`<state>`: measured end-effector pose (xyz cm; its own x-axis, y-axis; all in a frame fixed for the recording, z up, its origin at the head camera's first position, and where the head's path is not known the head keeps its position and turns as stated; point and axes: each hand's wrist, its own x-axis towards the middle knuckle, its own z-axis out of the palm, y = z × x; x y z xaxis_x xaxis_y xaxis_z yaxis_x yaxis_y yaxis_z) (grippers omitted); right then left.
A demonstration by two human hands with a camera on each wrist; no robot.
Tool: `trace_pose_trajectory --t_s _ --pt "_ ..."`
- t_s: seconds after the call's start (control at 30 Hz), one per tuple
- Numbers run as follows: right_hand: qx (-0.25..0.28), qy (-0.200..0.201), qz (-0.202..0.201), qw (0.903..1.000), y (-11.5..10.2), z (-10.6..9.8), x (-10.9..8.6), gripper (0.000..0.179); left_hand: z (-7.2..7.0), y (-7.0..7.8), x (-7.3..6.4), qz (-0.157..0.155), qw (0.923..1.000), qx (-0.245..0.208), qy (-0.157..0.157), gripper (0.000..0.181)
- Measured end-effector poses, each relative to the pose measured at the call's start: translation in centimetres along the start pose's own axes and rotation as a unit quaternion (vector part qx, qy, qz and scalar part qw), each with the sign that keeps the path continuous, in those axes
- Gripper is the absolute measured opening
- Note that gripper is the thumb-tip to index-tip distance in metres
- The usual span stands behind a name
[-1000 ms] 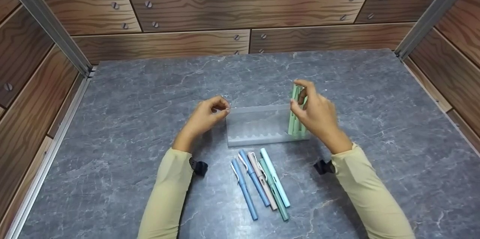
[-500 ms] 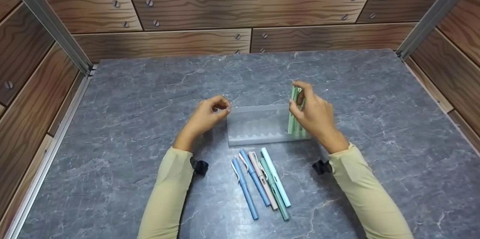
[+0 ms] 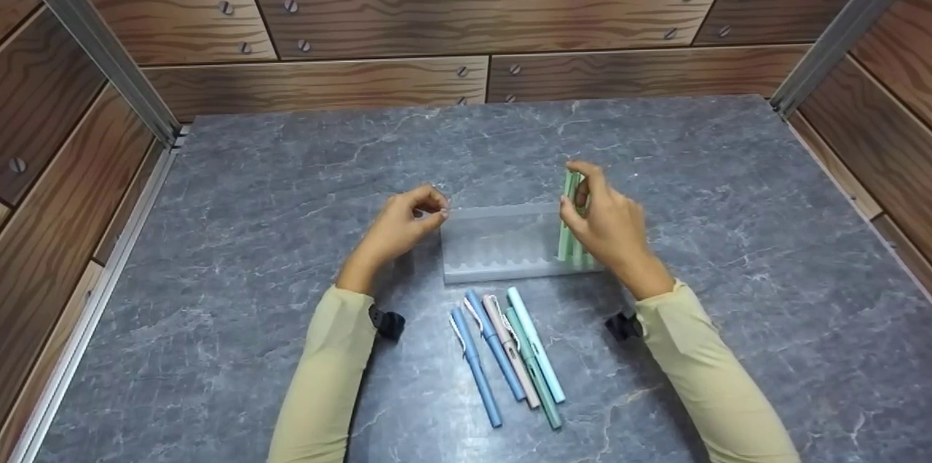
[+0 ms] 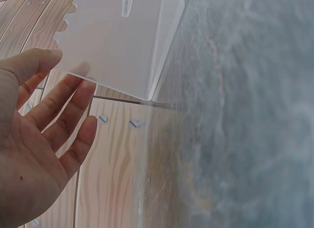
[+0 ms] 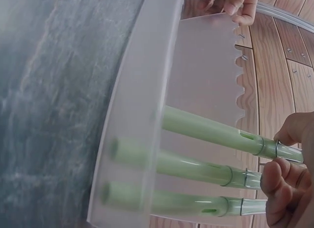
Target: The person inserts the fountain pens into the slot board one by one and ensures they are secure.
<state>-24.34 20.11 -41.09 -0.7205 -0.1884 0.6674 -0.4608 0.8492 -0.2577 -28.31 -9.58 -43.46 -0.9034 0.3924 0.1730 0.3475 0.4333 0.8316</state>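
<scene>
At the left, the left hand (image 3: pixel 400 223) pinches the upper left corner of a cloudy plastic stand (image 3: pixel 502 237) between thumb and finger. The left wrist view adds that the thumb lies on one side of the panel, with a fingertip showing faintly through it, while the lower fingers are loosely bent.

The stand sits on the grey table (image 3: pixel 291 172), its long side running left to right. Just in front of it lie five pens: two blue pens (image 3: pixel 477 376), a grayish-pink pen (image 3: pixel 513 354), a dark green pen (image 3: pixel 535 372) and a pale blue pen (image 3: pixel 536 343). They slant alike, their far ends toward the stand.

At the stand's right end, the right hand (image 3: pixel 611 226) has thumb and fingers closed about the upper end of a light green pen (image 5: pixel 211 130). That pen points upward along the back panel, its length hanging below the grip and its foot behind the front lip. The right wrist view shows two more green pens (image 5: pixel 191 169) beside it, roughly parallel, which the hand mostly covers in the head view.
</scene>
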Motion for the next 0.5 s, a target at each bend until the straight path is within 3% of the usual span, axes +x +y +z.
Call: trace_pose_trajectory --t_s 0.5 --pt "-0.009 -0.01 -0.002 0.9999 0.04 0.42 -0.55 0.043 -0.05 0.04 -0.02 -0.01 1.0 0.003 0.001 0.007"
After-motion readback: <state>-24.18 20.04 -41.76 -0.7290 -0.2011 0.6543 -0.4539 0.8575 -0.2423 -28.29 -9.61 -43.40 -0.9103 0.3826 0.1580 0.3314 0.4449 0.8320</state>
